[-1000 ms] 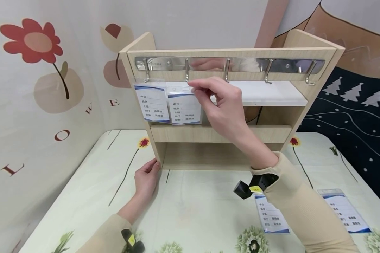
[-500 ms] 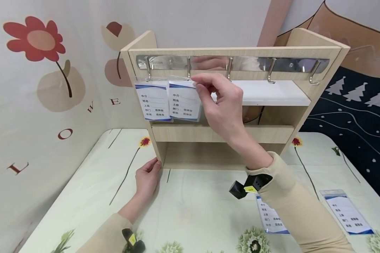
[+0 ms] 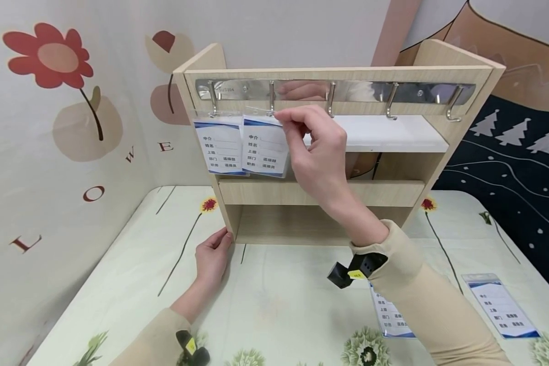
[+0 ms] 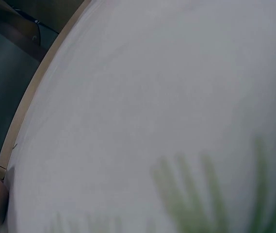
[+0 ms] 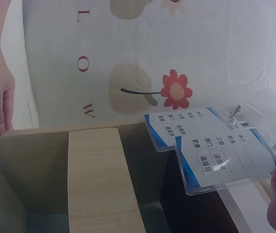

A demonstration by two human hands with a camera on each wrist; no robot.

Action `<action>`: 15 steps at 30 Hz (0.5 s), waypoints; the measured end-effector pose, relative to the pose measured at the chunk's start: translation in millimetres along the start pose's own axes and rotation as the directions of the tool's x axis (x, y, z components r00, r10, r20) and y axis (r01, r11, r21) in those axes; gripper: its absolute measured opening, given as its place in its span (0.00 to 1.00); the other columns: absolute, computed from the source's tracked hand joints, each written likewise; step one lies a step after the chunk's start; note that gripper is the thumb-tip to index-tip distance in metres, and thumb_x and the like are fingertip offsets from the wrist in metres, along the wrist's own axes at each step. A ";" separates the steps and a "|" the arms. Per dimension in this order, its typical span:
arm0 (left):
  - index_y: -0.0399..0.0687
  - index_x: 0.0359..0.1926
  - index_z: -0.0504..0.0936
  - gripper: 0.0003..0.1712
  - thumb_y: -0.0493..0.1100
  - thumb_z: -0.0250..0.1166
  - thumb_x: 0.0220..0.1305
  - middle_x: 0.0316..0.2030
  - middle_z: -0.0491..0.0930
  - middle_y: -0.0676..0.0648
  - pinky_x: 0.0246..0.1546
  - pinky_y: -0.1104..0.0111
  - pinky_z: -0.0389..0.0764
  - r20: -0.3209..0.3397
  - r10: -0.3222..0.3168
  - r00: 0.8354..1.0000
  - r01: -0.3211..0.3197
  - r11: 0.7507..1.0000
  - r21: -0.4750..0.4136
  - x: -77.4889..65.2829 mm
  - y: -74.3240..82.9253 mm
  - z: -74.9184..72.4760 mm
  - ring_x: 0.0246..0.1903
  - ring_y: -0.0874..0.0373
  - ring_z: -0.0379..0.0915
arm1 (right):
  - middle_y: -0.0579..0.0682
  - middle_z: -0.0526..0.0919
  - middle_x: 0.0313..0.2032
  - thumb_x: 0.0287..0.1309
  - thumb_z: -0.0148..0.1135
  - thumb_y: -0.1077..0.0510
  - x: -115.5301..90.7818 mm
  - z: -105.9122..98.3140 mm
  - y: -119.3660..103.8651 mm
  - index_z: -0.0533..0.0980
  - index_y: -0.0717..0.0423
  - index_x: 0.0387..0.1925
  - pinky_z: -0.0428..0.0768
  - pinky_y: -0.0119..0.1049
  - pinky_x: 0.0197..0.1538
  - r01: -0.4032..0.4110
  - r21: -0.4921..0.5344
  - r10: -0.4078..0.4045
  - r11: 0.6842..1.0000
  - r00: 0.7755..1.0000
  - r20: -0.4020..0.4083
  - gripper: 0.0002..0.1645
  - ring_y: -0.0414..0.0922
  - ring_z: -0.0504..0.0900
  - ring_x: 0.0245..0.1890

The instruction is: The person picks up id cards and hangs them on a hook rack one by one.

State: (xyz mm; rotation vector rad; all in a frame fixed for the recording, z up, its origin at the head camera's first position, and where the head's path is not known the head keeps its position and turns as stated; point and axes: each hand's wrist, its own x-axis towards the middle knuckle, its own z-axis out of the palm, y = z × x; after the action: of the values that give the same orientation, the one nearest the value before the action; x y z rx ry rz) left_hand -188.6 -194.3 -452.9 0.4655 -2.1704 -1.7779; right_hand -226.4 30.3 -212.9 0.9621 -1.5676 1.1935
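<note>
In the head view my right hand (image 3: pixel 319 152) pinches the top right corner of a clear badge holder (image 3: pixel 264 147) with a blue-and-white card inside. Its upper edge sits right at the tip of the second hook (image 3: pixel 272 96). Left of it, a matching badge holder (image 3: pixel 219 145) hangs from the first hook (image 3: pixel 212 96), partly overlapped in the right wrist view by the held badge holder (image 5: pixel 225 158). Low down, my left hand (image 3: pixel 212 258) touches the left side panel of the wooden shelf unit (image 3: pixel 320 193), fingertips and thumb at its front edge.
A metal hook rail (image 3: pixel 361 91) spans the unit's upper front, with bare hooks toward the right. Two more badge holders lie on the flowered tablecloth: one (image 3: pixel 503 307) at the right, another (image 3: pixel 389 315) partly under my right forearm. A patterned curtain (image 3: pixel 119 152) stands at the left.
The held badge holder has risen and tilted, its top edge coming up to the second hook's tip. My right hand has lifted slightly; my left hand stays at the panel.
</note>
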 end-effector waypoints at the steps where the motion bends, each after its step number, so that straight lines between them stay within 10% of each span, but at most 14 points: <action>1: 0.37 0.60 0.83 0.18 0.38 0.61 0.74 0.53 0.84 0.38 0.42 0.84 0.77 0.001 0.002 1.000 -0.002 1.000 -0.005 0.2 -0.2 0.2 0.44 0.70 0.80 | 0.59 0.87 0.35 0.66 0.62 0.72 0.0 0.5 -0.5 0.84 0.70 0.38 0.74 0.27 0.37 -0.004 0.001 0.004 1.000 1.000 -0.002 0.05 0.46 0.77 0.33; 15: 0.38 0.62 0.82 0.19 0.39 0.60 0.75 0.54 0.84 0.40 0.43 0.84 0.77 0.019 -0.002 1.000 0.002 1.000 0.016 1.7 -0.3 -0.4 0.54 0.56 0.80 | 0.57 0.85 0.39 0.67 0.61 0.72 1.5 0.9 -8.0 0.84 0.68 0.42 0.74 0.29 0.36 -0.249 0.005 0.248 0.968 0.967 0.061 0.07 0.41 0.76 0.32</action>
State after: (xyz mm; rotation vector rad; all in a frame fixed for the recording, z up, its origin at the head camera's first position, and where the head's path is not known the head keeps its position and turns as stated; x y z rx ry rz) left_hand -189.9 -195.5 -453.0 0.4562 -2.1993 -1.7741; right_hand -219.5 27.6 -209.6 0.8322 -1.7703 1.3584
